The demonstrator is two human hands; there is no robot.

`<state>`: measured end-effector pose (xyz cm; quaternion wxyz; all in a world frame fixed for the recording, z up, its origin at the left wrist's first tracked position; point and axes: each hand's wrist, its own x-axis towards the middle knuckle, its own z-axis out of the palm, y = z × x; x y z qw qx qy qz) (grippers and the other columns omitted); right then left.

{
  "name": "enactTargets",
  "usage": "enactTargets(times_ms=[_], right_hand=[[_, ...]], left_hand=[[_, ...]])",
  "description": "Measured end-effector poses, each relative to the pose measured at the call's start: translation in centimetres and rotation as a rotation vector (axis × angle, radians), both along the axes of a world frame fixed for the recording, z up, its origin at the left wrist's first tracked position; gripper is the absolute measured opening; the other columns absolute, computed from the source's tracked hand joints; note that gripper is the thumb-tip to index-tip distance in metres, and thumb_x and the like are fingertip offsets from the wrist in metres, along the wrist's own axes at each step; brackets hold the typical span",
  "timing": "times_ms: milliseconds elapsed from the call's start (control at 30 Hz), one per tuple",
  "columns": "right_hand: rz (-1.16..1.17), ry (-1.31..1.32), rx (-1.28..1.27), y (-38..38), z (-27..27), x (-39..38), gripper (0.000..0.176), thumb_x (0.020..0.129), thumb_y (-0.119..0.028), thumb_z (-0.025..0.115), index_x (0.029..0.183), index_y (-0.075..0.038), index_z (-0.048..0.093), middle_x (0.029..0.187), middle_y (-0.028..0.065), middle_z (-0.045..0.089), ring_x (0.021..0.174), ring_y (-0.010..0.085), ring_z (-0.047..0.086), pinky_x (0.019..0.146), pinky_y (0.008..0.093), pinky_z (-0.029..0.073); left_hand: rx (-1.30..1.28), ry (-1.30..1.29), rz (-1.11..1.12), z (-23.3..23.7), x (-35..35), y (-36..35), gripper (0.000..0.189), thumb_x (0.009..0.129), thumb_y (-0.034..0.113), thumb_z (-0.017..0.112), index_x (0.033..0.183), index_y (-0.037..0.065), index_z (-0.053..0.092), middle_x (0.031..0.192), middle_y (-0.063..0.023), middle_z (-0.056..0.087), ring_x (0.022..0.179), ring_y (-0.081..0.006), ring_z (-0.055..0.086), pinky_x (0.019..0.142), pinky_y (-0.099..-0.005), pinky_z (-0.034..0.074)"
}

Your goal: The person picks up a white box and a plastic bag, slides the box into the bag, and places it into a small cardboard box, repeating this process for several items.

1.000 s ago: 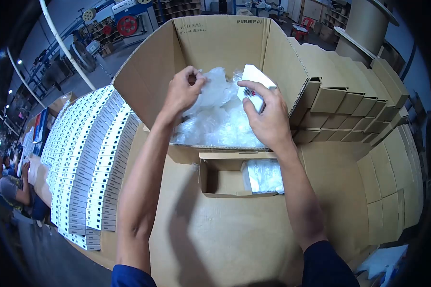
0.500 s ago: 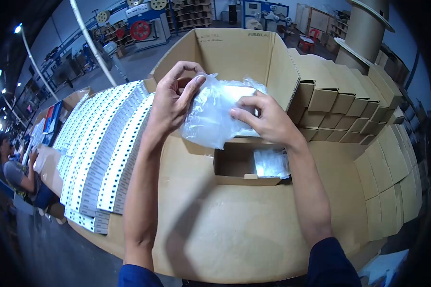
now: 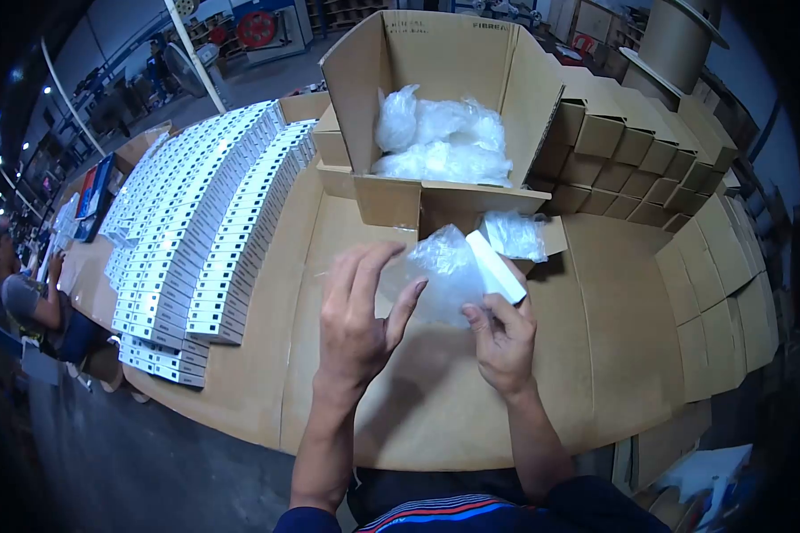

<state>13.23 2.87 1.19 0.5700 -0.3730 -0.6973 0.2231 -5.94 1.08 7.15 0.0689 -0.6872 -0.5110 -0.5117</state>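
Note:
My right hand point(image 3: 507, 342) grips a white box point(image 3: 500, 268) together with a clear plastic bag point(image 3: 444, 266), which spreads out to its left. My left hand point(image 3: 360, 306) is open beside the bag, thumb and fingers apart, slightly smeared by motion. Just beyond the hands sits an open cardboard box point(image 3: 387, 204) with its flap folded toward me. A plastic-wrapped packet point(image 3: 514, 235) lies at its right side. Behind it, a large open carton point(image 3: 453, 62) holds several crumpled clear plastic bags point(image 3: 444, 138).
Long rows of white boxes point(image 3: 196, 222) stand on the cardboard-covered table point(image 3: 329, 391) at left. Brown cartons point(image 3: 627, 151) are stacked at back right, with more cartons point(image 3: 720, 302) along the right edge. A person point(image 3: 36, 298) sits at far left.
Both hands have come down and nearer to me with the bag and white box. My left hand has let go of the bag. The view has tilted, showing the bags inside the large carton.

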Motion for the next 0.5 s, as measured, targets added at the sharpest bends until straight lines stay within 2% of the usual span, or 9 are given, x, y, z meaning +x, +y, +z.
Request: enactTargets(times_ms=[67, 167, 200, 433, 500], right_hand=[[-0.004, -0.018, 0.024, -0.9, -0.8, 0.1, 0.016, 0.088, -0.003, 0.078, 0.090, 0.007, 0.066, 0.135, 0.0268, 0.058, 0.117, 0.0358, 0.063, 0.096, 0.0392, 0.052], [-0.042, 0.012, -0.088, -2.3, -2.3, 0.4, 0.016, 0.089, -0.005, 0.078, 0.091, 0.007, 0.067, 0.135, 0.0273, 0.058, 0.121, 0.0380, 0.062, 0.097, 0.0401, 0.052], [-0.054, 0.034, -0.137, -2.7, -2.6, 0.5, 0.016, 0.089, -0.006, 0.077, 0.091, 0.007, 0.067, 0.135, 0.0274, 0.057, 0.121, 0.0384, 0.061, 0.098, 0.0405, 0.052], [-0.099, -0.069, -0.035, -3.5, -3.3, 0.9, 0.015, 0.089, -0.005, 0.077, 0.091, 0.006, 0.068, 0.137, 0.0285, 0.056, 0.125, 0.0404, 0.060, 0.100, 0.0432, 0.051], [-0.095, -0.053, -0.051, -3.6, -3.5, 0.9, 0.014, 0.089, -0.004, 0.077, 0.091, 0.006, 0.068, 0.138, 0.0290, 0.055, 0.125, 0.0410, 0.060, 0.100, 0.0437, 0.051]], left_hand=[[0.036, -0.006, -0.023, -1.2, 0.2, -0.4, 0.028, 0.081, 0.003, 0.082, 0.104, 0.001, 0.067, 0.102, -0.0119, 0.070, 0.096, -0.0299, 0.068, 0.082, -0.0387, 0.056], [0.121, -0.015, -0.029, -2.8, 0.7, -0.7, 0.028, 0.079, 0.003, 0.084, 0.100, 0.003, 0.066, 0.096, -0.0105, 0.068, 0.091, -0.0277, 0.066, 0.079, -0.0379, 0.055], [0.084, -0.027, -0.030, -3.1, 0.9, -0.9, 0.028, 0.079, 0.003, 0.084, 0.100, 0.003, 0.066, 0.096, -0.0105, 0.068, 0.092, -0.0278, 0.066, 0.079, -0.0380, 0.055], [-0.073, -0.015, -0.010, -4.1, 1.4, -1.5, 0.034, 0.079, 0.007, 0.085, 0.107, 0.003, 0.066, 0.097, -0.0097, 0.069, 0.094, -0.0271, 0.067, 0.081, -0.0373, 0.055], [-0.170, -0.126, -0.077, -4.0, 1.5, -1.5, 0.031, 0.080, 0.008, 0.084, 0.105, 0.003, 0.067, 0.096, -0.0109, 0.068, 0.092, -0.0269, 0.066, 0.080, -0.0369, 0.054]])
